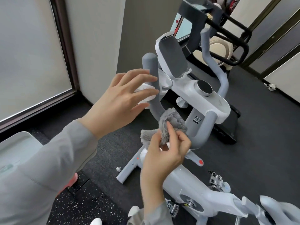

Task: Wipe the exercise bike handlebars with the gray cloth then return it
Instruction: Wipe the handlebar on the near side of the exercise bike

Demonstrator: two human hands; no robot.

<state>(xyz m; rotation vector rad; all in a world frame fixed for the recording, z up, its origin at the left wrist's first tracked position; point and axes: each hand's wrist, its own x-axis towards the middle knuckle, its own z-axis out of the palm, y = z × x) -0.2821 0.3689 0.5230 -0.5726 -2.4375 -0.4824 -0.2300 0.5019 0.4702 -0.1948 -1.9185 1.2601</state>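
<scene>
Nearest me, my right hand [164,153] pinches the gray cloth [172,120], which bunches up just above its fingers. Up and left of it, my left hand [120,103] is spread open, its fingertips at a gray handlebar [150,62]. Just right of the cloth, a QR label [197,119] sits on the bike stem, its print too small to read. Farther right, blurred lettering on the treadmill [230,127] seems to end in "M6".
</scene>
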